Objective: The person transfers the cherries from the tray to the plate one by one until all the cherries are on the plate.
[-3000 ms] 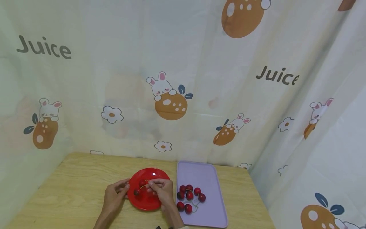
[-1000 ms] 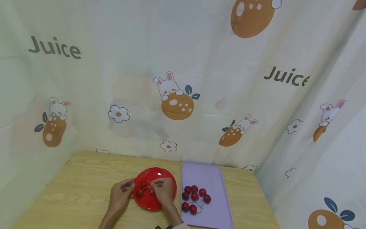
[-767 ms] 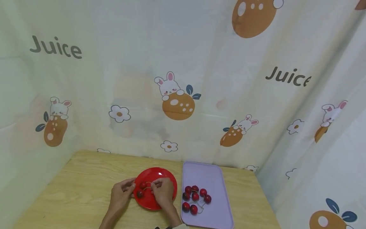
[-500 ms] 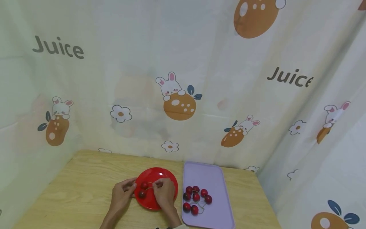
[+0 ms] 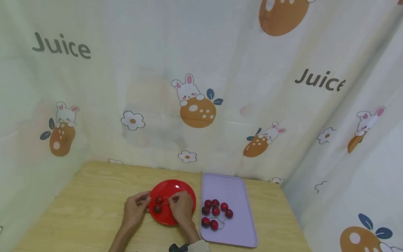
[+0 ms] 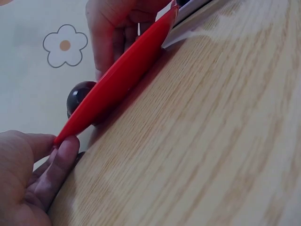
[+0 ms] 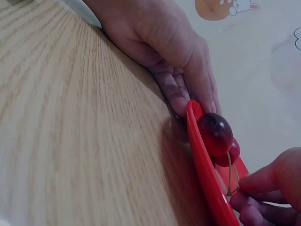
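Observation:
A shallow red plate (image 5: 165, 219) lies on the wooden table, and my left hand (image 5: 133, 210) pinches its left rim. The left wrist view has the thumb and fingers (image 6: 66, 153) on either side of that rim. Two dark red cherries (image 5: 157, 209) rest together on the plate's left part. Their thin joined stems (image 7: 230, 174) run to my right hand (image 5: 182, 207), whose thumb and fingertips pinch the stem end in the right wrist view. From the head view, that hand covers the plate's right part.
A lilac tray (image 5: 224, 189) stands just right of the plate. Several cherries (image 5: 215, 211) with stems lie in its left half. Behind the table (image 5: 104, 182) hangs a printed curtain (image 5: 151, 140), which also closes off both sides.
Over three seconds, the two cherries and my right fingertips have shifted slightly left and nearer within the plate. My left hand keeps its hold on the rim. The head view has also shifted.

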`<state>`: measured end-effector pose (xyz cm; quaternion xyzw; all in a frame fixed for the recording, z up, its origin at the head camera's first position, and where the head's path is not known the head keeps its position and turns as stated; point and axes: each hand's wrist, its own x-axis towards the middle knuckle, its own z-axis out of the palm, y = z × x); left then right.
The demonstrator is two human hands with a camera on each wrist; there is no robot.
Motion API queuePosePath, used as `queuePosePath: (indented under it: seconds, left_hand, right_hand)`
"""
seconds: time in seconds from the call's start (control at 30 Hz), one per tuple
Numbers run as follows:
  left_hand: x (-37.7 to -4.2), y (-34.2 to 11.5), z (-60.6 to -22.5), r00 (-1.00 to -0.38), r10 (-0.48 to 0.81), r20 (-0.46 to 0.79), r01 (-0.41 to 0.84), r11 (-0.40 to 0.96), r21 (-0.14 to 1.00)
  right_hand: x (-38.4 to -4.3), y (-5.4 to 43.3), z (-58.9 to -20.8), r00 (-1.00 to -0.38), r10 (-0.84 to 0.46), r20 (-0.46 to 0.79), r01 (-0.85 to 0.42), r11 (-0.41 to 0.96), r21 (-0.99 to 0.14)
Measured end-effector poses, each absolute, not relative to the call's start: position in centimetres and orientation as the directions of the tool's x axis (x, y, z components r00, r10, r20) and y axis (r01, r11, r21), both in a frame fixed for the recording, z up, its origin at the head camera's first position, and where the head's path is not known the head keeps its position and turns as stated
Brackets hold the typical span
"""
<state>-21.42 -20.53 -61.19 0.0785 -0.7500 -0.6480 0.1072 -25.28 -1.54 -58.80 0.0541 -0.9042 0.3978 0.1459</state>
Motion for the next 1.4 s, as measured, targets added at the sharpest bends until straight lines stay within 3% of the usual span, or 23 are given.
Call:
queuePosePath:
  seconds: [0.3,0.47,0.63,0.97,1.4]
  left_hand:
    - [-21.4,-20.2,-61.2,-0.969,-0.242,0.057,0.025,0.133,0.991]
    - [-21.2,-20.5,-61.1,-0.97,-0.237,0.056,0.023,0.141,0.99]
    - [-21.0,-20.9,-60.7,-0.968,-0.247,0.053,0.013,0.162,0.987]
    - [-21.0,-20.7,-60.6,-0.97,-0.235,0.06,0.019,0.172,0.985]
    - [-21.1,-20.4,-60.8,-0.967,-0.245,0.07,0.024,0.189,0.982]
  right_hand:
    - [-24.6,-0.5,-57.8,-0.955,0.049,0.292,-0.193,0.644,-0.74]
    - [-24.3,0.2,-56.7,-0.973,0.043,0.228,-0.165,0.561,-0.811]
    - [-23.9,1.1,-55.6,-0.967,0.028,0.252,-0.205,0.499,-0.842]
    - [-23.1,3.7,-54.7,-0.93,0.194,0.313,-0.221,0.386,-0.896]
    - [-21.5,7.7,-53.7,-0.901,0.245,0.357,-0.229,0.431,-0.873]
